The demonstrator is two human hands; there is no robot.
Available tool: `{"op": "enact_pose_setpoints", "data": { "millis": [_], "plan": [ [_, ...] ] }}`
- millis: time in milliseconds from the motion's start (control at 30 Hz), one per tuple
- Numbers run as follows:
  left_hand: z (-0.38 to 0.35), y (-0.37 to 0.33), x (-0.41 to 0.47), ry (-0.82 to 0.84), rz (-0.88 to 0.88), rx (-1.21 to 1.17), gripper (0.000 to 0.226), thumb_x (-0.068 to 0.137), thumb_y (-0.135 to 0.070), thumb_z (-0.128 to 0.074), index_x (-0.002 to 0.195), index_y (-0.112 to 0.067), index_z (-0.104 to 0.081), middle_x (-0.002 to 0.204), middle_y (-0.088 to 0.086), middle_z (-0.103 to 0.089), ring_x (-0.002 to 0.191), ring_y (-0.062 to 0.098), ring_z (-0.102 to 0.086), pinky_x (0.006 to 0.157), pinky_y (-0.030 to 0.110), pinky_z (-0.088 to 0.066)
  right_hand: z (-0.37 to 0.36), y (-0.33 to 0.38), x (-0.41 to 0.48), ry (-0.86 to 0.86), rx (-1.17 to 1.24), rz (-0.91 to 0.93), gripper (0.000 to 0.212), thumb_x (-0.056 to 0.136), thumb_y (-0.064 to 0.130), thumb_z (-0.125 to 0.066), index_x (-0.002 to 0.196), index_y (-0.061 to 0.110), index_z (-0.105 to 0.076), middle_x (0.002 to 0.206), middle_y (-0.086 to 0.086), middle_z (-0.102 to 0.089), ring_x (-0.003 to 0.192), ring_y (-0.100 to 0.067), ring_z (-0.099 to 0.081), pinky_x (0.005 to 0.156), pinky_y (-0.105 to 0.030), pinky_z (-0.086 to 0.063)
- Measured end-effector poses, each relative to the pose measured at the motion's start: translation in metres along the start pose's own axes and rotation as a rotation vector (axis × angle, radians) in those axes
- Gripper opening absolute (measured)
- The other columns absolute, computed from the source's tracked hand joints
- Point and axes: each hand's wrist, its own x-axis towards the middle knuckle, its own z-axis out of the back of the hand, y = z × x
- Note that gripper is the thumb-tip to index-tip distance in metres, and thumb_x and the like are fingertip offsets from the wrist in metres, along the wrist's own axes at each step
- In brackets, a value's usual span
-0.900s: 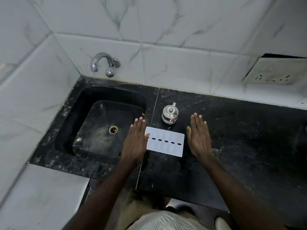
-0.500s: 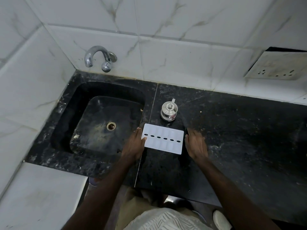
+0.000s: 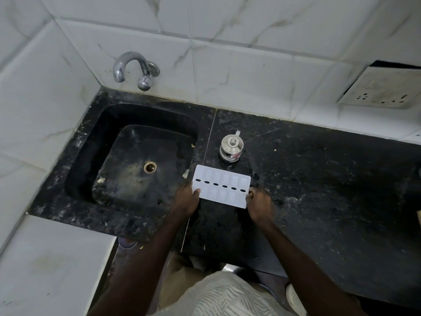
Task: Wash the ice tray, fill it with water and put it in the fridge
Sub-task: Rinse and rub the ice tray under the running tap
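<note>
counter (image 3: 319, 179) | sink (image 3: 91, 156) at its 9 o'clock end, tap (image 3: 129, 65) at sink's 12, no stream visible | ice tray (image 3: 222, 185) at sink's 3 o'clock | left hand (image 3: 185, 201) grips tray's 9 o'clock edge, thumb on top | right hand (image 3: 258, 204) pinches its 3 o'clock edge | progress: pickup only, judged; wash, fill, fridge remain

The person wears a pale top (image 3: 223, 297) with grey zebra-like stripes, tan trousers (image 3: 180, 274), and a whitish shoe (image 3: 293, 297) at five o'clock.
</note>
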Motion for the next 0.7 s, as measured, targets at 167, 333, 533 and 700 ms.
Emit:
{"op": "enact_pose_setpoints", "data": {
  "millis": [167,333,533,700],
  "plan": [
    [0.002,0.001,-0.001,-0.036,0.061,-0.130,0.038,0.109,-0.024,-0.047,0.141,-0.006,-0.059,0.141,0.016,-0.062,0.131,0.035,-0.057,0.110,0.039,-0.044,-0.002,0.005,-0.005,-0.017,0.163,-0.080,0.014,0.094,0.007,-0.065,0.103,0.004,-0.075,0.097,-0.015,-0.076,0.094,-0.033,-0.069,0.075,-0.034,-0.045],
    [0.020,0.004,-0.004,-0.184,0.241,-0.370,0.044,0.109,-0.036,-0.049,0.122,0.003,-0.067,0.123,0.022,-0.069,0.119,0.038,-0.063,0.091,0.031,-0.043,-0.002,0.028,-0.016,0.007,0.396,-0.126,0.018,0.090,0.010,-0.072,0.106,0.016,-0.077,0.085,0.002,-0.076,0.085,-0.018,-0.072,0.072,-0.021,-0.051],
    [0.069,0.022,-0.005,-0.380,0.429,-0.953,0.042,0.109,-0.038,-0.050,0.116,0.001,-0.064,0.121,0.026,-0.070,0.101,0.040,-0.071,0.090,0.055,-0.060,0.001,0.092,-0.025,0.081,0.654,0.014,0.021,0.085,0.009,-0.078,0.099,0.024,-0.073,0.086,0.002,-0.077,0.084,-0.020,-0.075,0.080,-0.040,-0.063],
    [0.118,0.044,0.003,-0.426,0.448,-1.257,0.035,0.109,-0.035,-0.052,0.126,-0.006,-0.061,0.131,0.023,-0.068,0.098,0.035,-0.070,0.078,0.045,-0.056,0.009,0.160,-0.017,0.193,0.873,0.173,0.009,0.098,0.017,-0.069,0.101,0.011,-0.075,0.092,-0.011,-0.078,0.076,-0.019,-0.068,0.072,-0.033,-0.058]
  ]
}}
